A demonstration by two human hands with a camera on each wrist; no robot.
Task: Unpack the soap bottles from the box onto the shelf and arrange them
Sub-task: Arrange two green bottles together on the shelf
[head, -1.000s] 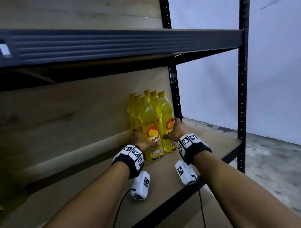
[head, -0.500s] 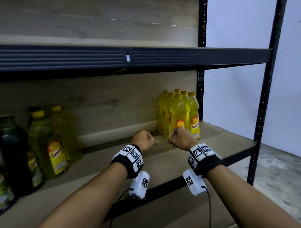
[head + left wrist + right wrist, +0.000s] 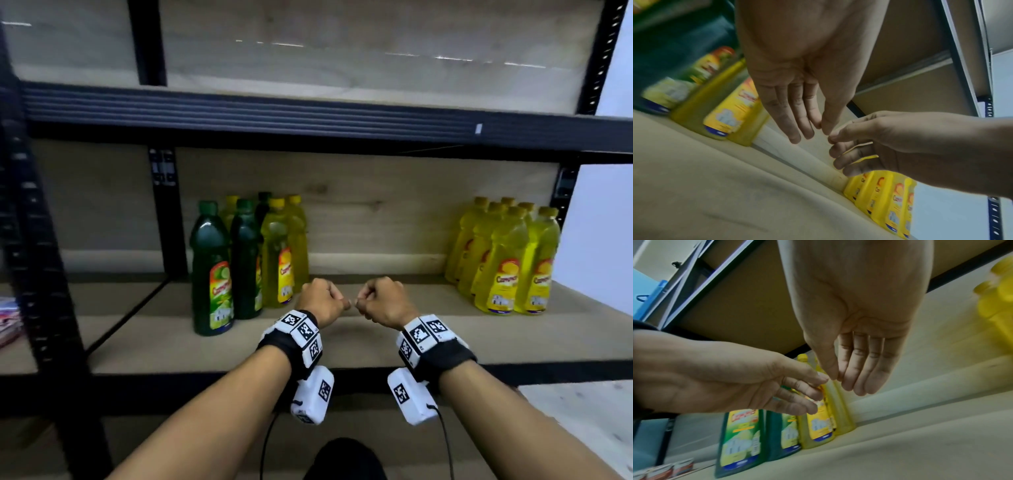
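While the yellow soap bottles (image 3: pixel 507 257) stand packed at the shelf's (image 3: pixel 359 346) right end, a mixed green-and-yellow cluster (image 3: pixel 246 260) sits left of centre, well apart. Left hand (image 3: pixel 320 301) and right hand (image 3: pixel 383 301) hover between the groups, loosely relaxed, holding nothing, thumbs nearly touching. Box not in view. Likely between bottles; for the next placement, best to set each upright, label forward, snug against its colour group, and split the mixed cluster.
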